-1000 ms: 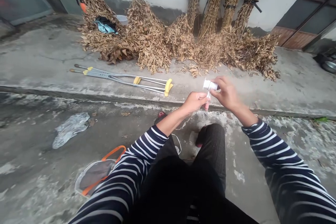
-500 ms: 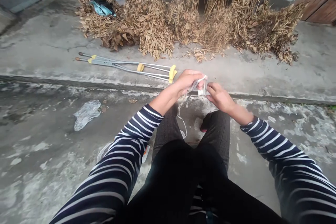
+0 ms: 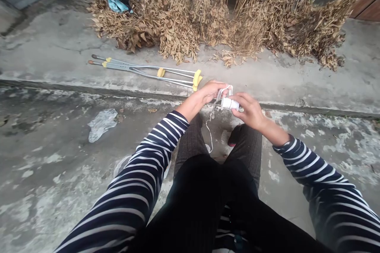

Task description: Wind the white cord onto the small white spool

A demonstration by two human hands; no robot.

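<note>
In front of my knees, my left hand (image 3: 214, 90) is closed on a white cord (image 3: 220, 94), which loops over its fingers. A loose length of the cord hangs down between my legs toward the ground. My right hand (image 3: 248, 110) grips a small white cylinder (image 3: 229, 103) with a wider rim at its left end, like a spool. Thumb and fingers press on it from the right. The cylinder lies just beside my left fingertips, with part of the cord loop above it.
A pair of crutches (image 3: 142, 71) with yellow pads lies on the concrete ledge (image 3: 53, 57). Dried plant bundles (image 3: 178, 19) lean against the wall behind. A crumpled clear plastic bag (image 3: 102, 124) is on the lower ground to the left. Blue and black cloth (image 3: 117, 3) rests among the plants.
The white cylinder has turned and shows more fully between my hands. My right hand's fingers have spread around it. My left hand keeps the cord loop and has shifted only slightly.
</note>
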